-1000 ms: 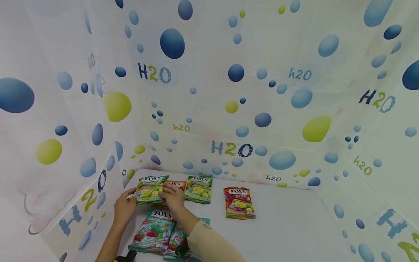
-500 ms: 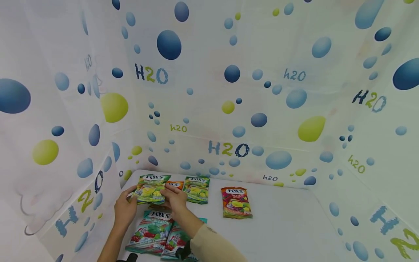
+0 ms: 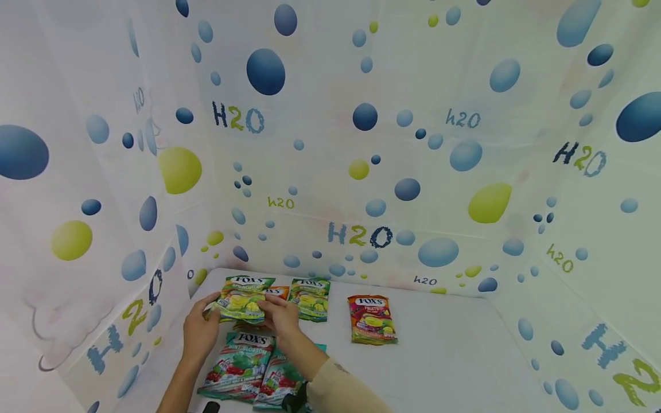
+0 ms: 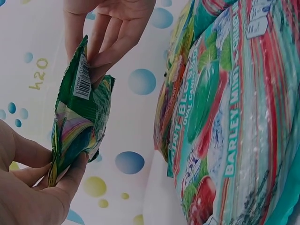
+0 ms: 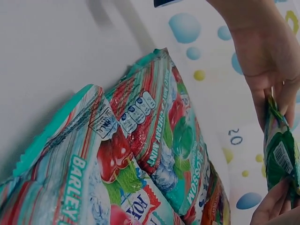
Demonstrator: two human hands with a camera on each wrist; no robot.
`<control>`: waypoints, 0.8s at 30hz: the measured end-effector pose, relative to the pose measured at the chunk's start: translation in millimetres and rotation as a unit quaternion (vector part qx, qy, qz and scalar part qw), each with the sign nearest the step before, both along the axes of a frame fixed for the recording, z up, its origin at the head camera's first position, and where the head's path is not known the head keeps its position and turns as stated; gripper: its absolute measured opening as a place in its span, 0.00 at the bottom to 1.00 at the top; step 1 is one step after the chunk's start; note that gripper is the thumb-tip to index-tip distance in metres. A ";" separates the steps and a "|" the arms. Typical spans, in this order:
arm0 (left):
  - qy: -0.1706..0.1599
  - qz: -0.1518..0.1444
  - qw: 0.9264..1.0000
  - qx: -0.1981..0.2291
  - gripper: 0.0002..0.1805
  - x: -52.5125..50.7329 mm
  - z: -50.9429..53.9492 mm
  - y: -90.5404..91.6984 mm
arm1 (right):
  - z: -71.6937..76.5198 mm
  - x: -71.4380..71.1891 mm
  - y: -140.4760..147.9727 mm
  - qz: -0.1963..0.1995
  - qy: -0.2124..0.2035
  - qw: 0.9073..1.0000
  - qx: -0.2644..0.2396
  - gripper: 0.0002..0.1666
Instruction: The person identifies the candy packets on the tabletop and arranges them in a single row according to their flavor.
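Both hands hold a green Fox's candy bag [image 3: 242,299] up above the table at the left. My left hand [image 3: 200,332] grips its left edge, and my right hand [image 3: 281,321] pinches its right edge. In the left wrist view the green bag [image 4: 79,117] shows its barcode side between the fingers of both hands; it also appears at the right of the right wrist view. Just below the hands lie two teal mint candy bags [image 3: 238,367], side by side. An orange candy bag [image 3: 277,292] behind the held bag is partly hidden.
Another green candy bag [image 3: 310,299] lies at the back of the white table [image 3: 449,355]. Farther right lies a red fruit candy bag [image 3: 373,320]. Cloth walls [image 3: 310,172] with blue and lime drops enclose the table at the back and sides.
Both hands have carried the green candy bag a little to the right, covering more of the orange bag. The head view has shifted slightly. Other bags stay in place.
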State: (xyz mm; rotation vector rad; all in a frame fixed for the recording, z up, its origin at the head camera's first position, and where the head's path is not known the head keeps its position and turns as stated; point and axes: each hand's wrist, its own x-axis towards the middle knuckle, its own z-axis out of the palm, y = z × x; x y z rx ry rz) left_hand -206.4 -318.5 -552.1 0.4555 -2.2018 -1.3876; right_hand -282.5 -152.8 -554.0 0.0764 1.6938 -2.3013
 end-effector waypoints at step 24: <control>0.021 -0.038 0.999 0.023 0.22 8.9 8.9 23.3 | 2.8 7.0 36.9 0.002 0.026 1.000 -0.002 0.21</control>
